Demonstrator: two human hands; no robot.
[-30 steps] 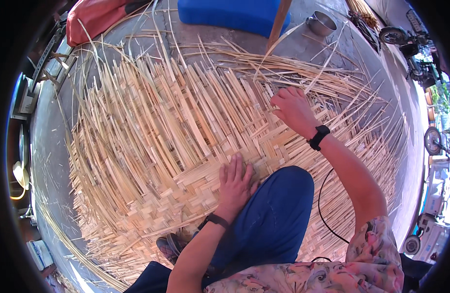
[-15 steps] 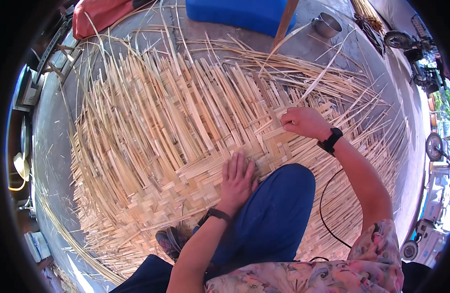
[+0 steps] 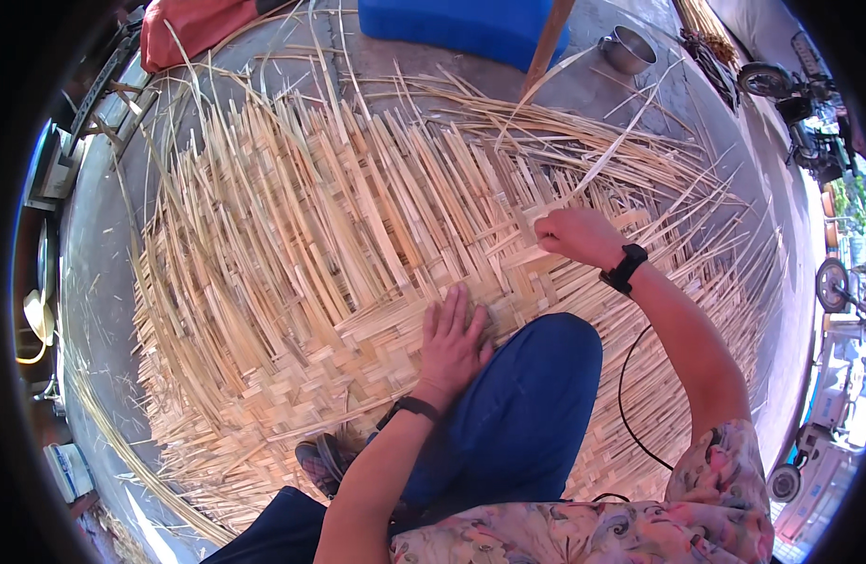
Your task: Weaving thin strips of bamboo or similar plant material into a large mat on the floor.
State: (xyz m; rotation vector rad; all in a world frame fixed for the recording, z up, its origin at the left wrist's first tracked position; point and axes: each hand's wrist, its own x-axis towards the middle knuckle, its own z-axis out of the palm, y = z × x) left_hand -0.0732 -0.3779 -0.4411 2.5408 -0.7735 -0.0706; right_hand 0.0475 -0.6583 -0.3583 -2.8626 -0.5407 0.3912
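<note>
A large half-woven mat of pale bamboo strips [image 3: 292,385] spreads over the floor beneath me. Its near part is a tight weave; toward the far side the strips fan out loose. My left hand [image 3: 455,350] lies flat on the weave, fingers stretched out, left of my bent knee. Farther right, my right hand [image 3: 582,237] is closed at the edge of the weave, pinching a bamboo strip that its fingers mostly hide. A pale strip [image 3: 610,158] rises just beyond that hand, but whether it is the pinched one I cannot tell.
Beyond the mat are a blue plastic container [image 3: 452,28], a wooden post [image 3: 550,47] and a metal pot [image 3: 629,49]. Loose strips [image 3: 583,132] lie in a heap at the far right. A red cloth-like bundle [image 3: 193,33] sits far left. A thin black cable [image 3: 624,404] crosses the mat.
My right hand has shifted slightly left, still closed. My left hand stays flat in nearly the same place.
</note>
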